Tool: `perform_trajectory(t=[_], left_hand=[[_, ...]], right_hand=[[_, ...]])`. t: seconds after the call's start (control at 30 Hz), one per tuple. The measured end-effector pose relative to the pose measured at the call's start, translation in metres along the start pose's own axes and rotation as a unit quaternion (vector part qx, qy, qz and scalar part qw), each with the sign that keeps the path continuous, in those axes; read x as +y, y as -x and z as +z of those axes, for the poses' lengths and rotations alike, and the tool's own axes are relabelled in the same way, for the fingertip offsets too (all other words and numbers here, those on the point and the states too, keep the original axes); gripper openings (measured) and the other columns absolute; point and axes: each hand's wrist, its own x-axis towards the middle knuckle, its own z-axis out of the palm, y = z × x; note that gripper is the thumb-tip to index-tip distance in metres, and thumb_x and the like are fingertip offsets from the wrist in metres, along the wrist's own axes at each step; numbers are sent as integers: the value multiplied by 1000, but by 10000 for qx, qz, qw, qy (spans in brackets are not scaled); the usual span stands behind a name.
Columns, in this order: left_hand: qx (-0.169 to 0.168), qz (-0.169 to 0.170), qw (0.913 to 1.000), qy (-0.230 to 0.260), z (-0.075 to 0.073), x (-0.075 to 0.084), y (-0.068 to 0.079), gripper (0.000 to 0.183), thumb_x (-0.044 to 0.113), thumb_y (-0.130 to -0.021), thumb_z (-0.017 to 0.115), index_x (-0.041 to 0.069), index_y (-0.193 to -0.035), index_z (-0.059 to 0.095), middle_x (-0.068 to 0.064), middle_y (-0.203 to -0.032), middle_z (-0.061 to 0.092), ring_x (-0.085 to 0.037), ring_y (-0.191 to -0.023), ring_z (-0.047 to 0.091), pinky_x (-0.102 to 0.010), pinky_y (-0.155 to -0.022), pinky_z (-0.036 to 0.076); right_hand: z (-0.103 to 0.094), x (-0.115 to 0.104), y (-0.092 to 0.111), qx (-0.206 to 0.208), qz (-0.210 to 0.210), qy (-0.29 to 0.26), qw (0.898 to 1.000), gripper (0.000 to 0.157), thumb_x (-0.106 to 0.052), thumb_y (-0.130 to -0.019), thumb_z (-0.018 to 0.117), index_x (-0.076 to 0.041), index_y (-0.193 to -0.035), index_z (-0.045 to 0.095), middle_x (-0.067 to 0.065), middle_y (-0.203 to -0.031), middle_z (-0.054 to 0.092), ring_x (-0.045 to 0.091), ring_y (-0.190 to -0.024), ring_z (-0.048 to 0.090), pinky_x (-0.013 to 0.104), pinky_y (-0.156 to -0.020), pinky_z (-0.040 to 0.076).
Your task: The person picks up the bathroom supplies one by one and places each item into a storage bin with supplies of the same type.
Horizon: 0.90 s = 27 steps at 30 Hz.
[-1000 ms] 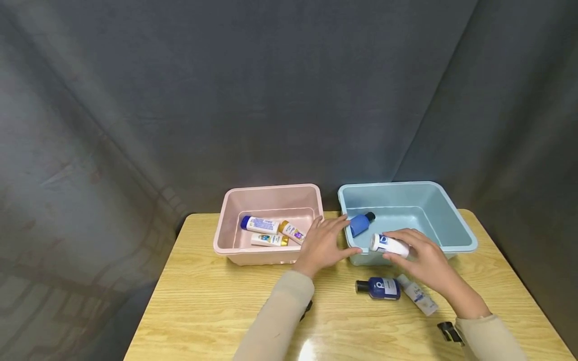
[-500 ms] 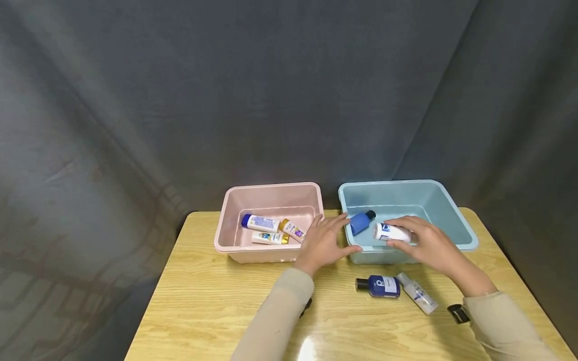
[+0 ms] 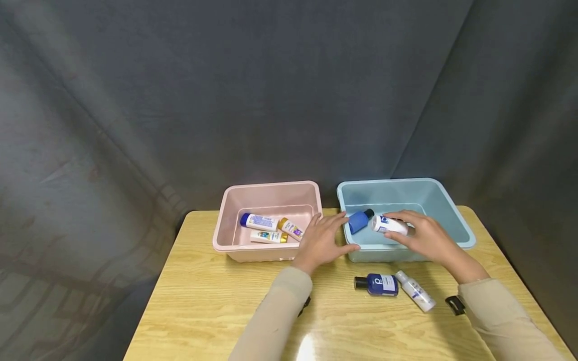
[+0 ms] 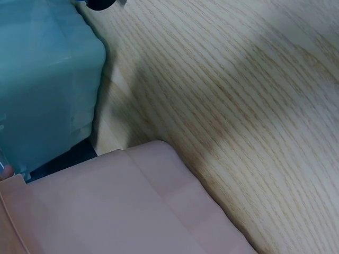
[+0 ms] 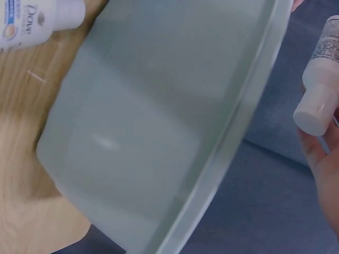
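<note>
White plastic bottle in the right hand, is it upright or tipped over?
Tipped over: the head view shows the white plastic bottle held sideways by the right hand, its length running across the picture.

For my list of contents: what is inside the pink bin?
The pink bin holds a blue-capped bottle, a slanted gold-capped bottle and, nearer the front, a second gold-capped bottle. The left hand hides the bin's front right corner; what lies there cannot be seen.
</note>
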Motion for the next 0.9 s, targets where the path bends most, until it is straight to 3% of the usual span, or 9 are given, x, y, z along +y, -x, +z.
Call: perform_trajectory(t=[0.2,0.43,0.67,0.9], left_hand=[[18,3,10000,-17,0,0,0,83,81,-83,46,31,-150,43,11,-159,32,-14,-142,36,-45,-121,17],[44,24,10000,28,0,0,0,83,82,-83,44,31,-149,44,11,-159,32,-14,-142,36,-45,-121,16],[26,12,10000,32,1,0,0,83,81,-83,45,31,-149,44,12,-159,32,-13,-142,36,-44,-122,15],[79,59,10000,-1,0,-1,-1,83,81,-83,45,31,-149,44,11,-158,33,-14,-141,37,-45,-121,18]], right_hand=[[5,8,-1,10,61,-14,10000,45,-26,-84,81,-9,-123,69,14,-114,70,35,-101,65,55,-79,54],[8,17,-3,-321,370,17,9988,47,-32,-87,77,-7,-126,67,18,-117,68,35,-100,64,55,-79,53],[14,24,-5,-757,751,-63,9943,54,-38,-89,75,-4,-129,65,23,-122,65,26,-89,59,44,-72,51],[20,32,-11,-876,763,-31,9932,52,-35,-88,76,-2,-128,65,23,-121,66,26,-90,61,47,-73,52]])
